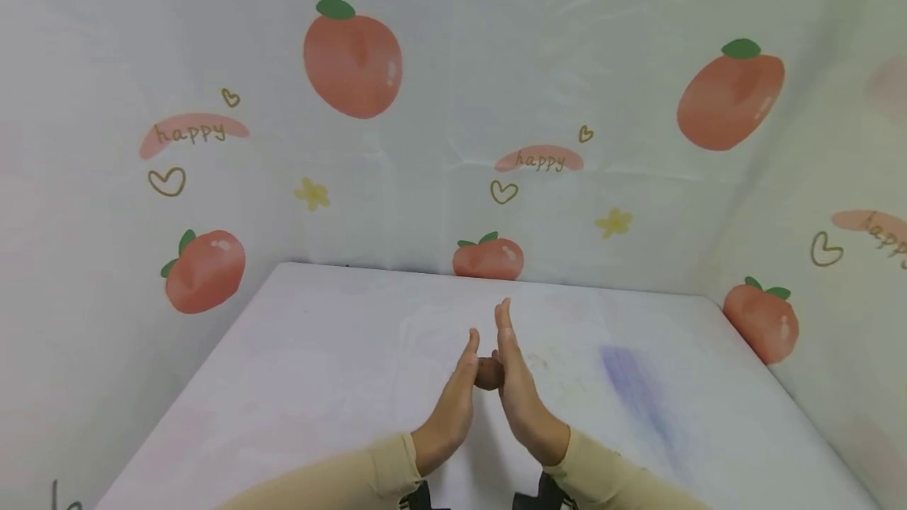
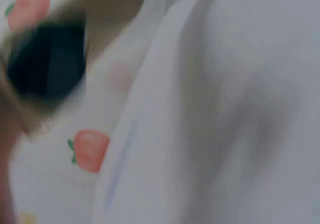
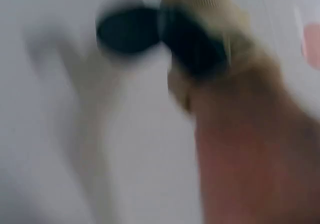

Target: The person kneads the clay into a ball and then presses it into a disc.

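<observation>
In the head view a small brown lump, roughly round [image 1: 488, 374], sits between my two palms, above the white table. My left hand [image 1: 451, 409] presses it from the left and my right hand [image 1: 525, 398] from the right. Both hands stand upright with straight fingers, the right fingertips reaching higher than the left ones. What the lump is made of cannot be told. Neither wrist view shows it; both are blurred, with the opposite wrist's dark device [image 2: 49, 62] in the left wrist view and a blurred forearm and hand [image 3: 245, 154] in the right one.
The white table [image 1: 340, 337] carries a blue-violet smear [image 1: 641, 396] to the right of my hands and faint brownish marks nearby. A pale curtain [image 1: 439, 85] printed with peaches, hearts and flowers encloses the back and both sides. Shadows of the arms fall on the tabletop.
</observation>
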Available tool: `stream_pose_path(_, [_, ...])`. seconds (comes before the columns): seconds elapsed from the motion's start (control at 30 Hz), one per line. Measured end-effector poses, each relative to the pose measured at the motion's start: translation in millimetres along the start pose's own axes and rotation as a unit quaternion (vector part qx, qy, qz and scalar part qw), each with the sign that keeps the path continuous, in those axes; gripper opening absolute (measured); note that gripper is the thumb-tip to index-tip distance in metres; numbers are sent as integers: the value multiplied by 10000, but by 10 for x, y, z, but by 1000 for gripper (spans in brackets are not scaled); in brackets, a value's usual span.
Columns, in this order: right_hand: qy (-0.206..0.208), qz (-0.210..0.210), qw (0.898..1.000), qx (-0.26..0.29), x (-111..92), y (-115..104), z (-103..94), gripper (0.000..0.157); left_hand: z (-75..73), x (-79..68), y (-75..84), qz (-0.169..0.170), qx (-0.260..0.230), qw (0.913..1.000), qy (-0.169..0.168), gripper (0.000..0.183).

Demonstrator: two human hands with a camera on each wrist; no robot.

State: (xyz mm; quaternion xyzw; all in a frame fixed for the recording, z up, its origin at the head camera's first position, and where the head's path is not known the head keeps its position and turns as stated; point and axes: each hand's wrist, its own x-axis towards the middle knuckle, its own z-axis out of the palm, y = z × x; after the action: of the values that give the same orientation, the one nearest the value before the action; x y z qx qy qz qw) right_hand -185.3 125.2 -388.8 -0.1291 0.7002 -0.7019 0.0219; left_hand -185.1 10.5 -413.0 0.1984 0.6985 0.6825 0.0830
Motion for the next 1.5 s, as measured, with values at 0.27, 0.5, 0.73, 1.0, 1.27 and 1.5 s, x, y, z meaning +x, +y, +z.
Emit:
stream_pose_path(0.27, [-196, 336, 9989, 244, -81, 197, -6, 57, -23, 61, 254, 313, -254, 9992, 45, 62])
stream_pose_path(0.5, [-337, 27, 9994, 117, -207, -31, 89, 55, -13, 91, 73, -52, -287, 9987, 417, 59])
stream_pose_path(0.73, [314, -246, 9992, -2, 26, -60, -128, 52, 143, -105, 142, 486, -305, 9972, -476, 60])
stream_pose_path(1.0, [-464, 33, 9989, -89, -200, 92, 62, 56, -74, 148, 232, 355, -130, 9980, 513, 60])
stream_pose_path(1.27, [-68, 7, 9996, 262, -182, -25, 44, 57, 51, 59, 57, -94, -169, 9991, 385, 58])
stream_pose_path(1.5, [-19, -46, 9987, 513, -131, 39, -7, 59, 116, 41, 76, 175, -272, 9986, 417, 57])
